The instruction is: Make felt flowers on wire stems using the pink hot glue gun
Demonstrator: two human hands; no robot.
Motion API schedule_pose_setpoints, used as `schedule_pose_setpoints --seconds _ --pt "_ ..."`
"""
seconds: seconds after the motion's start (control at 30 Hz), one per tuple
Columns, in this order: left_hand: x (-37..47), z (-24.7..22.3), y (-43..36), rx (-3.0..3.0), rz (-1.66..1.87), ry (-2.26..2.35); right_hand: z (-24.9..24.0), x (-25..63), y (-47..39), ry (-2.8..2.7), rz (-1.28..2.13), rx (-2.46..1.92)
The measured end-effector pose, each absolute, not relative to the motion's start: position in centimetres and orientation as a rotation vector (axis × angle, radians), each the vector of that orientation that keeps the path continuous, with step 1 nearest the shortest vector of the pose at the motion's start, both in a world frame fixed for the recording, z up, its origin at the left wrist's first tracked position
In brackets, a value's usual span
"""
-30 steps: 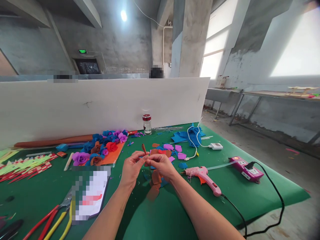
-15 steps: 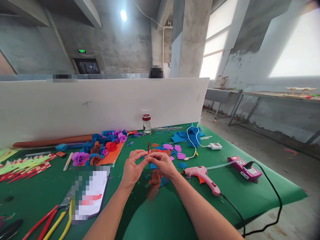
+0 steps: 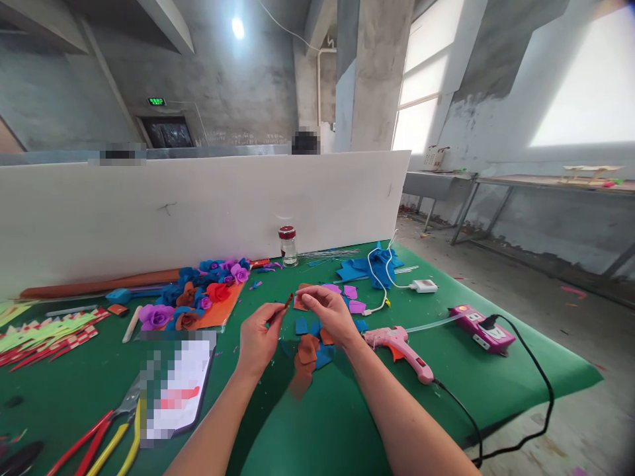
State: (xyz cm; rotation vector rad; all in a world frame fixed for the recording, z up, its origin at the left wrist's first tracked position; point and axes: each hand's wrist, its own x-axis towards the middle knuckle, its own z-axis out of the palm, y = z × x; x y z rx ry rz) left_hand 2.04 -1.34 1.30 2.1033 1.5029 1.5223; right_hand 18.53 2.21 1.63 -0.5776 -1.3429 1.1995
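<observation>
My left hand (image 3: 258,336) pinches a small dark brown foam roll (image 3: 288,301) upright and slightly tilted between thumb and fingers. Just to its right is my right hand (image 3: 328,315), its fingers curved and loosely apart, with the fingertips close to the roll but not on it. A brown foam piece (image 3: 299,304) shows by the right fingertips; I cannot tell whether it touches them. Below the hands lie brown petals (image 3: 307,349) and blue petals (image 3: 325,357) on the green tabletop (image 3: 302,439). Purple petals (image 3: 356,307) are beyond the right hand.
To the right lie a pink glue gun (image 3: 403,350) and a purple power strip (image 3: 482,330) with a black cord. Foam flowers (image 3: 218,291), a phone (image 3: 181,390) and pliers (image 3: 116,423) are on the left. A red-lidded jar (image 3: 288,246) stands before the white board (image 3: 223,205).
My right hand has let go of the brown roll and drawn slightly away to the right. The roll stays in my left hand, now leaning more. The view has shifted slightly.
</observation>
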Motion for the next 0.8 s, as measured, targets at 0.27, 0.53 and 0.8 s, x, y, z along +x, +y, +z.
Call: schedule_pose_setpoints --seconds 0.27,0.53,0.8 --pt "2.08 0.92 -1.34 2.192 1.495 1.423 2.21 18.81 1.68 -1.487 1.167 -0.520" --pt "2.00 0.97 -1.18 2.252 1.482 1.346 1.41 18.65 2.16 -1.545 1.084 -0.577" --pt "1.97 0.81 -1.11 2.293 1.419 1.351 1.81 18.97 1.75 -1.608 0.931 -0.638"
